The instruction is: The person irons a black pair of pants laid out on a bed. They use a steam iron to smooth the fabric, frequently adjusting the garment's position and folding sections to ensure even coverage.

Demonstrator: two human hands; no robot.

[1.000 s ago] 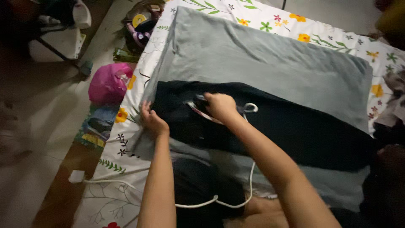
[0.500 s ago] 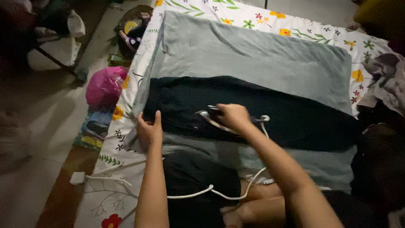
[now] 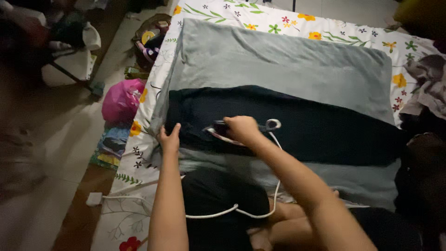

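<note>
The right hand (image 3: pixel 241 129) is gripping the clothes iron (image 3: pixel 222 131) flat on the dark garment (image 3: pixel 316 132). The left hand (image 3: pixel 169 138), open, is pinning the garment's edge taut against the grey towel (image 3: pixel 278 65).

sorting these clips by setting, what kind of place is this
Most likely a room at home, with ironing done at floor level. A grey blanket lies over a floral sheet, the right hand runs an iron over a dark garment, and household clutter sits on the tiled floor.
</note>
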